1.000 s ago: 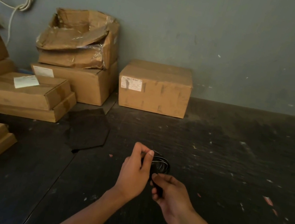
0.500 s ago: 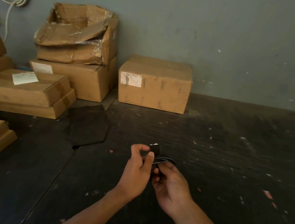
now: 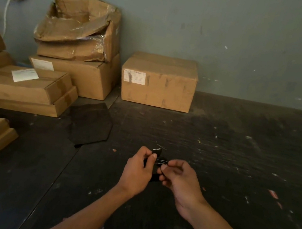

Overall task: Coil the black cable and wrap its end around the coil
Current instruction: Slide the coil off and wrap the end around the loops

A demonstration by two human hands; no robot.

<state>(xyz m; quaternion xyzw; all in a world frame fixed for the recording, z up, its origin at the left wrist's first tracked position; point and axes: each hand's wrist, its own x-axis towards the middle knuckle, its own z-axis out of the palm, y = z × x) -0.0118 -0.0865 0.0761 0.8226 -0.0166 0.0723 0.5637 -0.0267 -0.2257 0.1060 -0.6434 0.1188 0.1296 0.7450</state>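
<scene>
I am pinching the coil (image 3: 158, 161) between my left grip (image 3: 139, 170) and right grip (image 3: 179, 179), just above the worktop (image 3: 239, 160). The cable end (image 3: 157, 151), a moment ago tucked lower, is now sticking up past my left thumb, so I am wrapping, nearly finishing.

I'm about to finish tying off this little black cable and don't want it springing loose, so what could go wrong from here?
1. The black cable is bundled small and held only between the fingertips of the left hand and right hand; easing either pinch could let the coil spring open.
2. The plug end sticks up free above the left thumb, so the wrap may unwind unless tucked.
3. If dropped, black cable on the dark table in this dim light would be hard to spot.
</scene>
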